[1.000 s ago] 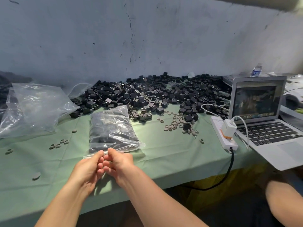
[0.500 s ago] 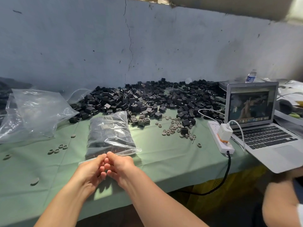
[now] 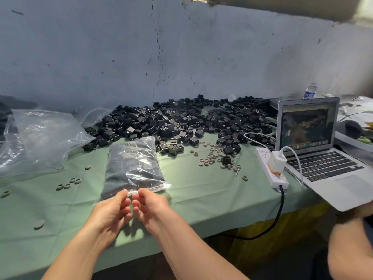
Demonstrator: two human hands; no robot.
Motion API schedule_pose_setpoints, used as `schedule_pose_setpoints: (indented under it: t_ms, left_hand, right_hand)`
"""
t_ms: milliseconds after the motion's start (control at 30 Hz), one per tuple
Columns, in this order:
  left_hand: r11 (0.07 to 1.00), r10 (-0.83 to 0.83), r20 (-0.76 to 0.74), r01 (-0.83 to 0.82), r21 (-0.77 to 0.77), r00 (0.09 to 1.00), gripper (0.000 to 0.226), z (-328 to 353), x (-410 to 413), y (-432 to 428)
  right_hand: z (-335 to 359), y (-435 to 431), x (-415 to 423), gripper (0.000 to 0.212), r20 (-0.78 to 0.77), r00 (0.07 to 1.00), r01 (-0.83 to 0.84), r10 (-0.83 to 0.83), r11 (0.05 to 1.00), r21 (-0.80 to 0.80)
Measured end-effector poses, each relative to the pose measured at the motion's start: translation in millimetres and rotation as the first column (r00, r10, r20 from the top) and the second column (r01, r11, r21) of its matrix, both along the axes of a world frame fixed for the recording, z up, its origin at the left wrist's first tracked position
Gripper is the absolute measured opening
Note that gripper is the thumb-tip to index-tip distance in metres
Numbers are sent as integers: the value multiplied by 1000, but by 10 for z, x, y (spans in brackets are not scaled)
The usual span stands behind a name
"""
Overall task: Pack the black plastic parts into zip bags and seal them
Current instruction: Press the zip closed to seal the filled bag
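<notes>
- left hand (image 3: 110, 211) and right hand (image 3: 153, 207): each pinches the near edge strip of the zip bag (image 3: 132, 168), fingertips side by side
- zip bag: filled, flat on the counter (image 3: 201, 195), near the front edge, left of centre
- loose black plastic parts (image 3: 181, 122): piled along the back edge
- empty clear bags (image 3: 38, 136): left edge
- laptop (image 3: 314, 142), power strip (image 3: 270, 172): right edge

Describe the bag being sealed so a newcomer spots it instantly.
On the green table, find the big pile of black parts by the wall. The filled bag lies in front of the pile's left part, its near edge pinched by the left hand and right hand. Unlike the empty bags at far left, it is stuffed dark with parts.
</notes>
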State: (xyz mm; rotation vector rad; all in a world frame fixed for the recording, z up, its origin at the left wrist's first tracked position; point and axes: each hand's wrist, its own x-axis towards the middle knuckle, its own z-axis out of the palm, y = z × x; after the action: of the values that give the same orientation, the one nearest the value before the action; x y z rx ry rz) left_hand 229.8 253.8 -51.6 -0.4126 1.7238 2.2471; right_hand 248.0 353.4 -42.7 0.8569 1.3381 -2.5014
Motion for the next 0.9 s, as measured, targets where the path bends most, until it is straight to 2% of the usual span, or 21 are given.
schedule_pose_setpoints:
  t_ms: [100, 267, 467, 667, 900]
  left_hand:
    - [996, -88, 5, 88, -13, 996, 27, 14, 0, 11]
    - [996, -84, 10, 85, -21, 996, 25, 29, 0, 22]
    - [996, -84, 26, 85, -17, 996, 25, 20, 9, 18]
    - [999, -44, 61, 45, -9, 997, 20, 39, 0, 14]
    - [983, -184, 134, 183, 19, 974, 20, 122, -14, -6]
  right_hand:
    - [-13, 19, -13, 27, 2, 1000, -24, 24, 1000, -8]
    - [-29, 31, 0, 31, -20, 1000, 11, -12, 999, -43]
    - [-48, -18, 8, 28, -22, 982, 184, -186, 981, -52]
    - [-59, -13, -5, 27, 0, 965, 264, -264, 964, -44]
    - [-36, -39, 18, 23, -36, 964, 263, -265, 963, -54]
